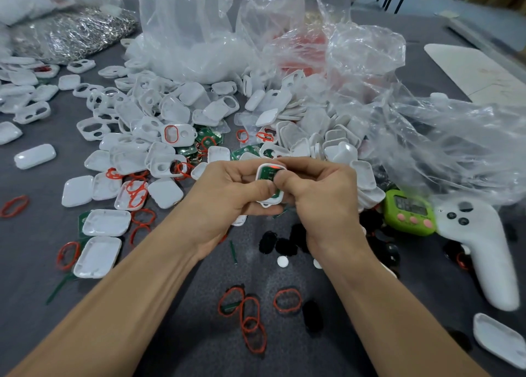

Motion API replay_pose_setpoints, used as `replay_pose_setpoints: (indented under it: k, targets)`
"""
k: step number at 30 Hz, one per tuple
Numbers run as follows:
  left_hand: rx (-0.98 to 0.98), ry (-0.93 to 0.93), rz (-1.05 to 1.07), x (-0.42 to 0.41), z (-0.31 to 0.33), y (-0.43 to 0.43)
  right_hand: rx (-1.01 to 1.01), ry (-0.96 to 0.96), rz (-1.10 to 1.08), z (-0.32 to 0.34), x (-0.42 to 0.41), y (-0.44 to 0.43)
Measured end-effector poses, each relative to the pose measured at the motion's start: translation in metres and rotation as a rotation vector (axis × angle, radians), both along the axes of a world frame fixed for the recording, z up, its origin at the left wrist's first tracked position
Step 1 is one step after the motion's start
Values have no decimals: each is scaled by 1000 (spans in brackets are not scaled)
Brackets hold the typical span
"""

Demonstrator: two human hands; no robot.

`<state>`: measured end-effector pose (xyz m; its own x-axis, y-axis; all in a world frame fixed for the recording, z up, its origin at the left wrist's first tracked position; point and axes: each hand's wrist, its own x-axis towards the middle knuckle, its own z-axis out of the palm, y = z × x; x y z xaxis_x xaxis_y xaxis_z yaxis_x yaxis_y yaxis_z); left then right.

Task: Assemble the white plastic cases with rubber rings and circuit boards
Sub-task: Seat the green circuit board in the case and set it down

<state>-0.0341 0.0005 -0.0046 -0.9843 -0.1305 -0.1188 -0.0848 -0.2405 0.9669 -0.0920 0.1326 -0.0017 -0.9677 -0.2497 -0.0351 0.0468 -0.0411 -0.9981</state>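
Note:
Both hands meet over the middle of the grey table around one white plastic case point(267, 174) that has a green circuit board point(269, 174) seated inside and a bit of red ring at its top edge. My left hand point(227, 194) grips the case from the left and below. My right hand point(318, 194) pinches it from the right, the thumb pressing on the board. A heap of loose white case halves point(159, 120) lies behind the hands. Red rubber rings point(250, 314) are scattered in front, and more green boards point(209, 140) sit in the heap.
Crumpled clear plastic bags point(355, 63) rise at the back and right. A green timer point(410, 213) and a white handheld controller point(484, 251) lie to the right. Black oval pads point(281, 245) sit below my hands. A bag of metal rings point(74, 35) is at the back left.

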Motion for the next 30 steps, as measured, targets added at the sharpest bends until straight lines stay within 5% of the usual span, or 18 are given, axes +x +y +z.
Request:
replay_pose_setpoints:
  k: [5, 14, 30]
  targets:
    - [128, -57, 104, -4, 6, 4, -10, 24, 73, -2, -1, 0]
    - [41, -55, 322, -8, 7, 8, -75, -36, 241, -1, 3, -1]
    - [170, -55, 251, -7, 6, 13, 14, 32, 194, 1, -3, 1]
